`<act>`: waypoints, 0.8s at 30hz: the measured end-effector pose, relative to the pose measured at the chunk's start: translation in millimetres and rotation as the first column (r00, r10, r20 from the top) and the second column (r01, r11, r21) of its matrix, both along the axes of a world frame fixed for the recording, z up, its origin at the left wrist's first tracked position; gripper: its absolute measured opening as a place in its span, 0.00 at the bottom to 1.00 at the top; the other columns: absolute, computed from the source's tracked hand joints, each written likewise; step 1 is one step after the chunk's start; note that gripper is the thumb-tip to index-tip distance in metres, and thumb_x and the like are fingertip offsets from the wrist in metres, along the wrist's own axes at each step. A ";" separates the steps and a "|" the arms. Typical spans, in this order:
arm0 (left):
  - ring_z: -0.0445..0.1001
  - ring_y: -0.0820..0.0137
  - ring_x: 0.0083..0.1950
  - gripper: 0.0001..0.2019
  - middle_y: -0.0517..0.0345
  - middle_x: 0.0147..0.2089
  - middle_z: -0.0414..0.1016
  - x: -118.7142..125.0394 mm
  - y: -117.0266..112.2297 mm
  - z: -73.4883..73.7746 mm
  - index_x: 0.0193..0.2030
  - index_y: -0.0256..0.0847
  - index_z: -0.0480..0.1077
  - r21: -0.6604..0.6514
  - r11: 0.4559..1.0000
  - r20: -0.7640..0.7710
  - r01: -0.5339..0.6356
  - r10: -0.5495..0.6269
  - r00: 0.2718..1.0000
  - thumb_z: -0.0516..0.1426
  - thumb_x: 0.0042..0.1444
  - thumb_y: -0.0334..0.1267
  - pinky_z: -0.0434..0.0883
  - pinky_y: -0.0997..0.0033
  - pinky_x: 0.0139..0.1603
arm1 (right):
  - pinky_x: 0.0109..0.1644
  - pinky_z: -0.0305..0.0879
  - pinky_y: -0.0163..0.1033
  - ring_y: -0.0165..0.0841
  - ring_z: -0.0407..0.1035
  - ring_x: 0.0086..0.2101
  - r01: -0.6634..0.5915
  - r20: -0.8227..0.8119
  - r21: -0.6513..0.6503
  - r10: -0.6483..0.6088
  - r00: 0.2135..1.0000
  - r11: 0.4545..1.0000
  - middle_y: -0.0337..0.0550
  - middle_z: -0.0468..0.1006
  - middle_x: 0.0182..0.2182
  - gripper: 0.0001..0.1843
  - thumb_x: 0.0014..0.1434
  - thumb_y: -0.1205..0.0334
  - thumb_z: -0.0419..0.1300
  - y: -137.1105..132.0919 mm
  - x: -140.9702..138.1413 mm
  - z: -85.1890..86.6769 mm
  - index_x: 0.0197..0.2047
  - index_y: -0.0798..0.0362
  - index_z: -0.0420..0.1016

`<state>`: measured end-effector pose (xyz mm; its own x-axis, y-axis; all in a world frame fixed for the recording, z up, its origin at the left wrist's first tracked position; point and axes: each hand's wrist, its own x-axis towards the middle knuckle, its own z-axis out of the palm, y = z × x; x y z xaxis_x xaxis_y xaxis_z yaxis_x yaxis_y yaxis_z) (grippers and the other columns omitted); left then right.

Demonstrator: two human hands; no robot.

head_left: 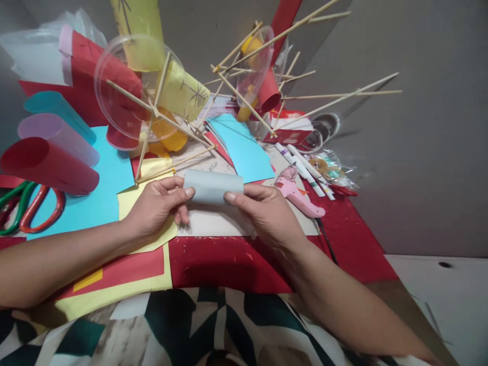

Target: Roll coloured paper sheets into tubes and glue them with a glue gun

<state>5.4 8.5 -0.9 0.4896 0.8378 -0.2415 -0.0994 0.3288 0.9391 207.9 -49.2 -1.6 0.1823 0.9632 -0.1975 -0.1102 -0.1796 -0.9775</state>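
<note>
A pale grey-blue paper tube (213, 187) lies level between my two hands, above a white sheet (213, 226). My left hand (162, 203) pinches its left end, thumb on the near side and fingers behind. At the other end my right hand (263, 206) grips it, also with the thumb in front. Just right of that hand a pink glue gun (299, 198) rests on the table. Behind the tube lies a light blue paper sheet (244, 147). Yellow paper (148, 236) is under my left hand.
Red, purple and blue paper tubes (53, 165) stand at the left, by green-and-orange-handled scissors (41, 208). Wooden stick frames (156, 109) with clear plastic lids rise behind my hands. White markers (303, 168) and a plastic bag (331, 168) lie right, on the red table cover (354, 244).
</note>
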 end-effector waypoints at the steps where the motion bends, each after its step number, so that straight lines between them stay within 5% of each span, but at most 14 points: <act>1: 0.69 0.76 0.15 0.13 0.61 0.15 0.73 -0.7 0.5 -0.2 0.36 0.36 0.74 -0.001 1.000 -0.004 0.005 -0.005 1.000 0.69 0.51 0.42 0.68 0.82 0.19 | 0.28 0.57 0.35 0.24 0.54 0.21 -0.004 -0.002 -0.003 0.004 1.000 1.000 0.32 0.65 0.17 0.11 0.42 0.55 0.74 0.4 0.1 -0.4 0.26 0.53 0.84; 8: 0.71 0.77 0.15 0.17 0.65 0.19 0.74 -0.2 2.6 -1.5 0.42 0.36 0.75 -0.091 0.994 0.006 0.068 -0.068 0.998 0.71 0.49 0.41 0.67 0.83 0.16 | 0.30 0.62 0.36 0.25 0.58 0.22 -0.022 -0.033 -0.007 0.022 0.999 1.000 0.33 0.68 0.18 0.13 0.39 0.54 0.77 2.2 1.9 -4.4 0.27 0.52 0.85; 14: 0.77 0.71 0.20 0.18 0.56 0.23 0.80 3.2 -0.2 -4.7 0.45 0.35 0.72 -0.193 0.966 0.073 0.171 -0.159 0.985 0.69 0.53 0.41 0.72 0.81 0.19 | 0.33 0.63 0.36 0.28 0.64 0.25 -0.070 -0.053 -0.044 0.068 0.996 0.997 0.36 0.75 0.22 0.13 0.40 0.54 0.77 0.7 2.1 -7.3 0.27 0.52 0.85; 18: 0.79 0.71 0.21 0.16 0.51 0.23 0.81 2.1 0.5 -7.8 0.42 0.33 0.73 -0.177 0.969 0.089 0.170 -0.156 0.984 0.69 0.53 0.41 0.73 0.83 0.22 | 0.28 0.58 0.34 0.24 0.58 0.22 -0.079 -0.025 -0.006 0.078 0.997 0.997 0.32 0.69 0.18 0.14 0.42 0.53 0.76 1.8 -0.7 -7.5 0.27 0.53 0.83; 21: 0.79 0.70 0.22 0.15 0.50 0.24 0.81 1.8 2.0 -7.9 0.41 0.32 0.74 -0.172 0.976 0.078 0.135 -0.123 0.989 0.70 0.53 0.40 0.74 0.83 0.23 | 0.21 0.50 0.33 0.22 0.52 0.17 -0.141 0.058 -0.026 0.142 0.988 0.990 0.30 0.61 0.13 0.18 0.46 0.48 0.73 -1.6 2.1 2.1 0.23 0.55 0.78; 24: 0.80 0.70 0.24 0.12 0.50 0.24 0.81 2.4 3.2 -6.3 0.41 0.32 0.75 -0.179 0.979 0.046 0.095 -0.088 0.995 0.68 0.54 0.37 0.75 0.82 0.24 | 0.22 0.58 0.34 0.26 0.63 0.19 -0.170 0.318 -0.010 0.164 0.934 0.985 0.37 0.75 0.20 0.17 0.54 0.48 0.68 -12.9 18.8 19.5 0.33 0.55 0.81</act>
